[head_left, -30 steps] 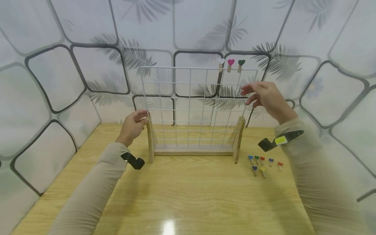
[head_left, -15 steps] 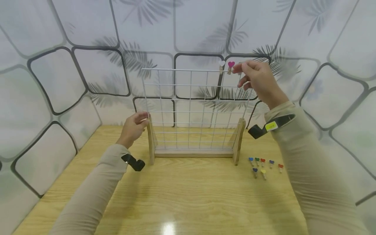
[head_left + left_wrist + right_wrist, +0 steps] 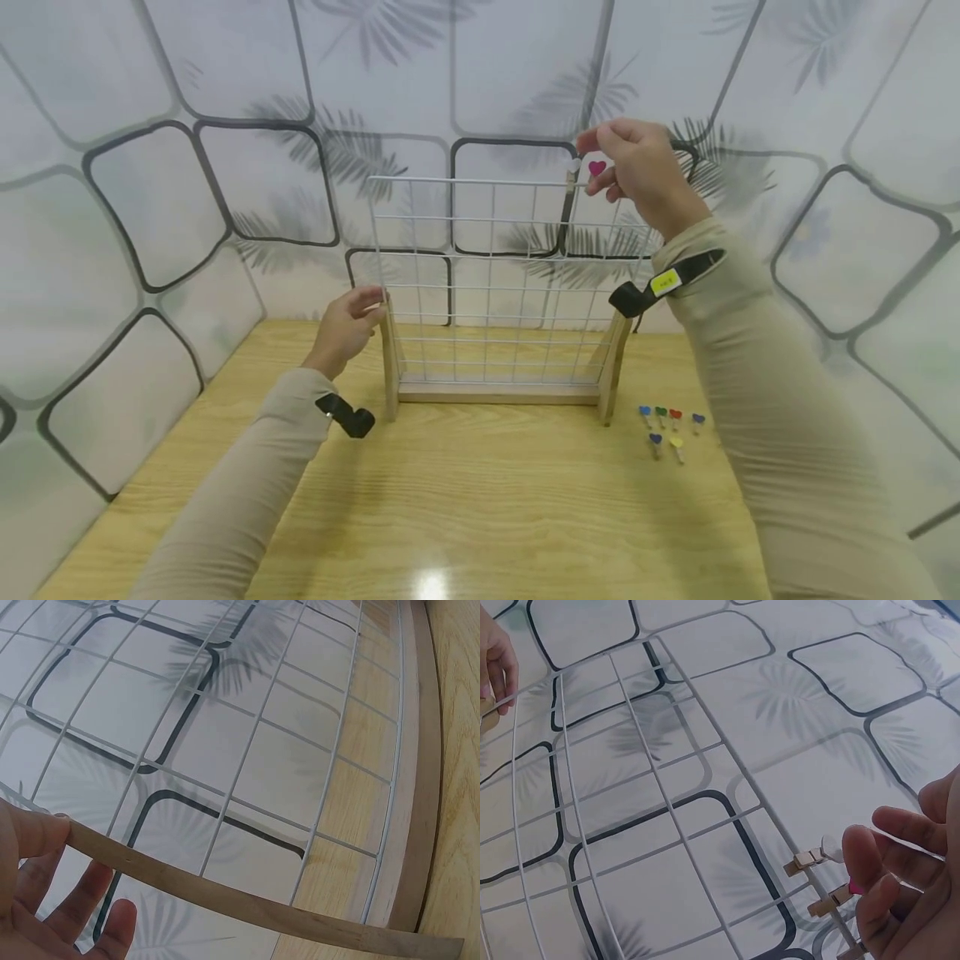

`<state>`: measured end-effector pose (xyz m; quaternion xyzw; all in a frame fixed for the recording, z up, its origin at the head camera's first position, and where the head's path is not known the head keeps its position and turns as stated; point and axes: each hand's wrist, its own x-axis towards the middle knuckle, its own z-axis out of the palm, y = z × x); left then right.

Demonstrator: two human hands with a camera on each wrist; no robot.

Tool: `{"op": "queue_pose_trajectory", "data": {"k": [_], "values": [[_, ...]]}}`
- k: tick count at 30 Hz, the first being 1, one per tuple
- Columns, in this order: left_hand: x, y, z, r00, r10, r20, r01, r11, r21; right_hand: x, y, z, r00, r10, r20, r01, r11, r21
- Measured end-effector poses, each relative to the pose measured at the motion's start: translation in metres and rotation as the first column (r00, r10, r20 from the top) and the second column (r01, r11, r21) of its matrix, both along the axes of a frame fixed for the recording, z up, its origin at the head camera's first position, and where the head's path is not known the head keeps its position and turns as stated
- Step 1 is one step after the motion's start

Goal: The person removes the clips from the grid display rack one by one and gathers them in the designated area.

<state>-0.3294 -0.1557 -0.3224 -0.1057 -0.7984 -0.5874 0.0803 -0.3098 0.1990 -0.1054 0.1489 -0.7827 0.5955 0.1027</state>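
Observation:
A white wire grid rack (image 3: pixel 472 181) stands upright in a wooden base (image 3: pixel 498 397). My left hand (image 3: pixel 343 327) grips the top of the rack's left wooden post (image 3: pixel 187 881), thumb in front and fingers behind. At the grid's top right corner, my right hand (image 3: pixel 641 167) hovers with loosely bent fingers beside mini clothespins clipped to the top wire. One is a white heart clothespin (image 3: pixel 808 860), another a pink heart clothespin (image 3: pixel 597 167). A third clothespin (image 3: pixel 853 951) shows partly in the right wrist view; its heart is hidden by the hand. Nothing appears pinched by the right fingers.
Several heart clothespins lie on the wooden table (image 3: pixel 480 492) right of the rack, among them a red one (image 3: pixel 676 414) and a yellow one (image 3: pixel 677 443). The right sleeve passes close to them. A patterned wall covering (image 3: pixel 517 92) stands behind and at both sides.
My right hand has moved up and left, from beside the grid to the clothespins on its top wire, now covering the green one. The left hand stays on the post.

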Motion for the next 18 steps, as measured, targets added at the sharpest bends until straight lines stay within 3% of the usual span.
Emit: {"op": "queue_pose_trajectory", "data": {"k": [10, 18], "values": [[-0.002, 0.0, -0.002, 1.0, 0.007, -0.003, -0.007, 1.0, 0.008, -0.012, -0.004, 0.002, 0.993, -0.024, 0.113, 0.006, 0.988, 0.157], [-0.001, 0.001, 0.0, 1.0, 0.012, 0.006, -0.012, 1.0, 0.003, -0.016, -0.007, 0.0, 0.988, -0.036, 0.148, 0.007, 0.981, 0.191]]}}
